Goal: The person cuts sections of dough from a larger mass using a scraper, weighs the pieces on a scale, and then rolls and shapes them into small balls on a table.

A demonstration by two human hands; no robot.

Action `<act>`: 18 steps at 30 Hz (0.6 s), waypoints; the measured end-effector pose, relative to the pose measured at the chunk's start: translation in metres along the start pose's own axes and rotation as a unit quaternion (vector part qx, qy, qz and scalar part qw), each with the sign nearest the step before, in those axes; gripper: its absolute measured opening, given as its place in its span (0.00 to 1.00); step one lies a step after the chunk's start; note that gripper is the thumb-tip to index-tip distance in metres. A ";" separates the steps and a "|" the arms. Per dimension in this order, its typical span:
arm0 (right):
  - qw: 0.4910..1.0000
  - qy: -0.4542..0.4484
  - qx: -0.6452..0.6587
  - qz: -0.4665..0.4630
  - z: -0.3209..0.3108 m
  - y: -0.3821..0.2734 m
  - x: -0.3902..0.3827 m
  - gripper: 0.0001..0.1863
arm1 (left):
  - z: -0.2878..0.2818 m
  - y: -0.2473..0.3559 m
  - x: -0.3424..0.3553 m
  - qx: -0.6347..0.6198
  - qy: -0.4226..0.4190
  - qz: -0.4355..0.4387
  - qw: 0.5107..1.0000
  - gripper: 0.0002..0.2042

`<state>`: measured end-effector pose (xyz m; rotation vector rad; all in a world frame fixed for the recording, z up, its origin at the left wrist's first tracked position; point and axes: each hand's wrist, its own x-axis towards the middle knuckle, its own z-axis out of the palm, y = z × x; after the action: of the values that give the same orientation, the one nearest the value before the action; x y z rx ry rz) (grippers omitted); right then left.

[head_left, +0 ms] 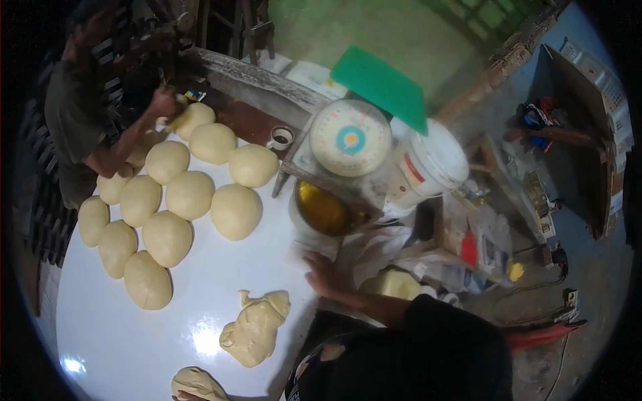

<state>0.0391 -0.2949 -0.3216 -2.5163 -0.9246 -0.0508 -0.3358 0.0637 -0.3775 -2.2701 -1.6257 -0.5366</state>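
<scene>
At the lower edge my left hand [190,397] is mostly cut off; its visible fingers press against a lump of dough [198,381]. My right hand [326,275] is at the table's right edge, its fingers closed on a pale flat piece that looks like a white cloth [299,255]. Between my hands lies a loose, folded piece of dough [255,329] with a torn end. Farther off, several smooth dough balls [167,238] sit close together on the white tabletop [100,334].
Across the table a person [80,127] reaches over the far dough balls. A dial scale [351,138] with a green tray [381,83] stands on a wooden stand, beside a white bucket [435,164]. A pot of yellow liquid [322,208] and a cup [281,138] are near the table edge.
</scene>
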 end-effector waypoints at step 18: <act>0.939 0.327 -0.101 0.012 -0.206 -0.037 0.132 0.27 | 0.024 0.046 0.030 -0.151 0.050 0.026 0.987 0.15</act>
<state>0.1429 -0.2784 -0.0974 -2.4166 -0.6251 -0.9549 -0.2804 0.0854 -0.3857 -2.4408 -1.5186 -0.9237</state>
